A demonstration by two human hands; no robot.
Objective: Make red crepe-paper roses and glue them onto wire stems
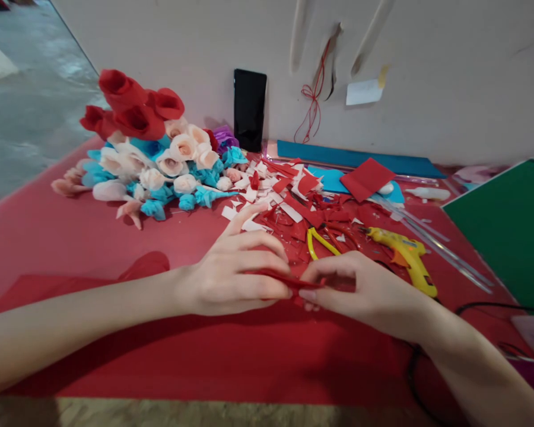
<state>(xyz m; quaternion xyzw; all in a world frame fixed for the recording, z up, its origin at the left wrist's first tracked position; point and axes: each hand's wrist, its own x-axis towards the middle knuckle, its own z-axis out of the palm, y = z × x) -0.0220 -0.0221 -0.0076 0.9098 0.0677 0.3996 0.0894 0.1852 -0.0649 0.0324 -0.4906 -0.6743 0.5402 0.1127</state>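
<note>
Both hands are in close over the red table, and here's the grip: the right hand pinches the edge of a red paper piece between thumb and finger, while the left hand has its fingers closed around the other end. Most of that piece sits behind fingers, so its full shape is hard to tell. Just beyond, yellow-handled pliers lie by the paper scraps, a yellow glue gun to their right, paper flowers heaped at far left.
</note>
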